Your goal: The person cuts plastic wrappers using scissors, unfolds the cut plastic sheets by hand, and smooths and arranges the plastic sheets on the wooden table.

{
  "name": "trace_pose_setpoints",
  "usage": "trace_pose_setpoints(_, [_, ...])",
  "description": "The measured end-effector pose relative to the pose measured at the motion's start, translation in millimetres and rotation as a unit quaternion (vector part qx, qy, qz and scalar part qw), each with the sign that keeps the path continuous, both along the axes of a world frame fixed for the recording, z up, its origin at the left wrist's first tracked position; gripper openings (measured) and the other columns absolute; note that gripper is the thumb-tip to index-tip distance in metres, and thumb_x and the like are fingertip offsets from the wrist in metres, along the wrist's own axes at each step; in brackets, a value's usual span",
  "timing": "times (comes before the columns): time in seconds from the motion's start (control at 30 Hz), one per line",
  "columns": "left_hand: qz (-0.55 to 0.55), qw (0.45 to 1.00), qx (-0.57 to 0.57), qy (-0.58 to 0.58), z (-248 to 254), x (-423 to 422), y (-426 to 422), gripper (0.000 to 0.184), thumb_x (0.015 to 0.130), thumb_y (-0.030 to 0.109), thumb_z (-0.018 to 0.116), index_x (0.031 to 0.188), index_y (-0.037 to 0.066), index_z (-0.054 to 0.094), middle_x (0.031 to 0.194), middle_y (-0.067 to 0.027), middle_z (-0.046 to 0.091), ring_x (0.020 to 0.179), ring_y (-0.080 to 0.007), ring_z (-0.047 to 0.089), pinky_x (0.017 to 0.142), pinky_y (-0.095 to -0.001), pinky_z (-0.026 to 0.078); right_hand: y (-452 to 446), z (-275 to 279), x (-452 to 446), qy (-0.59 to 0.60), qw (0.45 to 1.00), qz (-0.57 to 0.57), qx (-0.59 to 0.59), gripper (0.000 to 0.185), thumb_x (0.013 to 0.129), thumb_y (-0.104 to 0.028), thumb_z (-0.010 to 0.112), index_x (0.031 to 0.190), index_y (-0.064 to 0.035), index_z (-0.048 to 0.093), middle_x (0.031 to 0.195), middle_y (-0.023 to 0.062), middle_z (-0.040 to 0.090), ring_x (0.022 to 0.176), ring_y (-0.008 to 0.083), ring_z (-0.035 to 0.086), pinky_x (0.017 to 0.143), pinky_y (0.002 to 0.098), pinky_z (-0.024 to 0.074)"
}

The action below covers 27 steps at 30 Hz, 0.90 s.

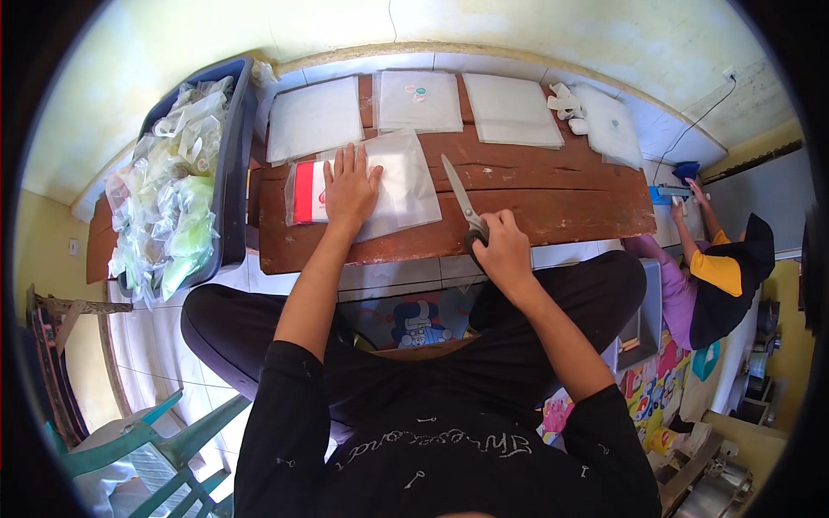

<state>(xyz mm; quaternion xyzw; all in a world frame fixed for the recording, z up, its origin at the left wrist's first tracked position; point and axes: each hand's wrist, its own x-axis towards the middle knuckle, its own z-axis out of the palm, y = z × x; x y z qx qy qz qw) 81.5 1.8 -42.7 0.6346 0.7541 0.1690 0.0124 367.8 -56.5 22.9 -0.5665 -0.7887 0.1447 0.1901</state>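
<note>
My left hand (351,192) lies flat with fingers spread on a red and white plastic packet (306,192). Clear plastic sheets or bags (410,186) lie with that packet, partly covered by my hand. In my right hand (503,249) is a pair of scissors (462,194), gripped by the dark handles. The blades point up and away from me, seemingly together, above the front part of the brown wooden table (535,203). Part of the packet is hidden under my palm.
Stacks of clear plastic bags (315,116) line the table's far side. A dark bin (246,129) heaped with plastic bags (177,186) stands at left. Another person (725,268) sits at right, hands at a blue device (669,194). A green chair (173,449) is at lower left.
</note>
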Motion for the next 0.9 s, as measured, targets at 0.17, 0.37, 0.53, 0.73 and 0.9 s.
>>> trace_pose_setpoints(0.17, [0.000, 1.000, -0.001, 0.001, 1.1, -0.3, -0.9, 0.064, 0.099, 0.047, 0.037, 0.149, 0.008, 0.034, 0.154, -0.0128, 0.032, 0.145, -0.0291, 0.024, 0.119, -0.0477, 0.011, -34.5, 5.5, 6.9, -0.003, 0.999, -0.011, -0.037, 0.028, 0.078, -0.016, 0.066, 0.101, -0.0041, 0.055, 0.099, 0.0175, 0.058, 0.080, 0.0427, 0.062, 0.071, 0.0510, 0.0494])
trace_pose_setpoints(0.37, [-0.002, 1.000, 0.005, 0.003, -1.3, -0.3, 0.2, 0.063, 0.099, 0.047, 0.037, 0.149, 0.008, 0.034, 0.154, -0.0129, 0.033, 0.145, -0.0289, 0.024, 0.119, -0.0476, 0.011, -53.2, 1.7, 14.9, 0.020, 0.997, 0.023, -0.064, 0.032, 0.077, -0.017, 0.069, 0.100, -0.0050, 0.050, 0.090, 0.0173, 0.062, 0.076, 0.0426, 0.064, 0.067, 0.0509, 0.0497])
trace_pose_setpoints(0.53, [-0.001, 1.000, 0.008, 0.003, -1.2, -0.7, -0.1, 0.063, 0.099, 0.047, 0.037, 0.148, 0.008, 0.035, 0.154, -0.0130, 0.033, 0.145, -0.0288, 0.025, 0.119, -0.0477, 0.011, -67.5, 8.7, 15.6, -0.033, 0.998, 0.014, -0.060, 0.036, 0.076, -0.019, 0.071, 0.099, -0.0049, 0.048, 0.091, 0.0177, 0.062, 0.076, 0.0423, 0.064, 0.066, 0.0505, 0.0509])
trace_pose_setpoints(0.73, [0.000, 1.000, 0.011, 0.005, -2.5, -1.2, 0.5, 0.063, 0.099, 0.047, 0.038, 0.148, 0.007, 0.035, 0.154, -0.0130, 0.034, 0.144, -0.0290, 0.025, 0.119, -0.0478, 0.011, -79.3, 15.6, 15.1, -0.094, 0.992, 0.003, -0.089, 0.037, 0.076, -0.020, 0.072, 0.097, -0.0049, 0.046, 0.093, 0.0173, 0.058, 0.077, 0.0405, 0.065, 0.065, 0.0497, 0.0523])
trace_pose_setpoints(0.9, [0.000, 1.000, 0.015, -0.005, -2.5, -0.7, 0.2, 0.063, 0.099, 0.047, 0.038, 0.148, 0.007, 0.036, 0.153, -0.0131, 0.034, 0.144, -0.0291, 0.025, 0.119, -0.0478, 0.012, -86.6, 7.5, 14.4, -0.111, 0.990, 0.004, -0.084, 0.037, 0.076, -0.021, 0.072, 0.100, -0.0068, 0.048, 0.091, 0.0154, 0.058, 0.073, 0.0398, 0.064, 0.063, 0.0498, 0.0509])
